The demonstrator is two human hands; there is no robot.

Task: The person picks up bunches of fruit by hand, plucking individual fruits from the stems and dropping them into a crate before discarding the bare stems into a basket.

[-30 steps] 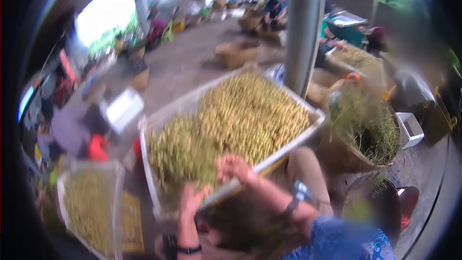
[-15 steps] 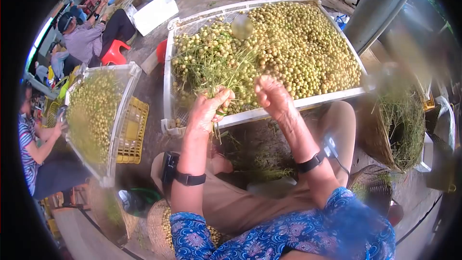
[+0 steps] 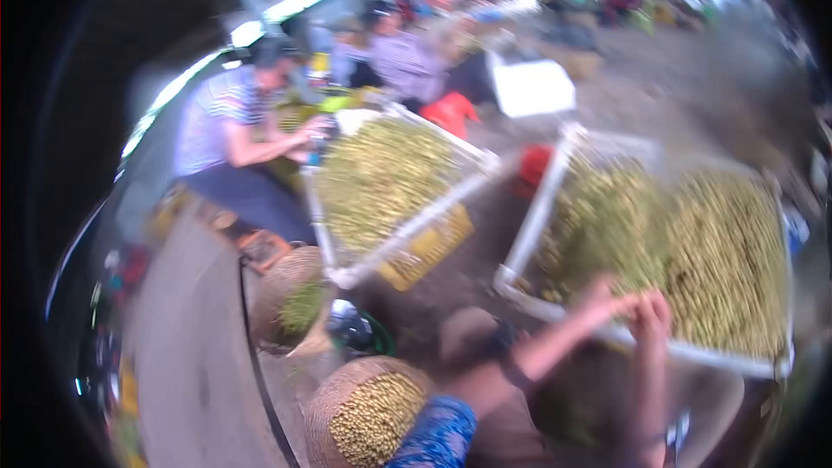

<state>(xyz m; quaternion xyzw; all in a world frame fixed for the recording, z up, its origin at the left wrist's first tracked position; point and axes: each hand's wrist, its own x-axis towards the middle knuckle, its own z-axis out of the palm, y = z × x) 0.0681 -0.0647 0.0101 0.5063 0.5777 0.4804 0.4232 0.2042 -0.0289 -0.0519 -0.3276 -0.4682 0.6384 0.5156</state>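
Observation:
The view is blurred by motion. My left hand (image 3: 600,302) and my right hand (image 3: 652,312) are raised close together, fingertips almost touching, at the near rim of a white plastic crate (image 3: 527,238). The crate holds a heap of small yellow-green fruit (image 3: 732,260) on its right side and stalked bunches (image 3: 607,230) on its left. My left hand's fingers look curled at the stalked bunches. Blur hides what my right hand has in it. A dark band sits on my left wrist (image 3: 513,373).
A second white crate of fruit (image 3: 381,175) rests tilted on a yellow crate (image 3: 431,247). A person in a striped shirt (image 3: 224,117) works at it. Two woven baskets stand near me, one with fruit (image 3: 373,412), one with green stalks (image 3: 299,305). A concrete ledge (image 3: 178,355) runs left.
My head has swung left, so the crate now lies at the right and the second crate and the seated person are central. Both hands stay at the crate's near rim, now closer together.

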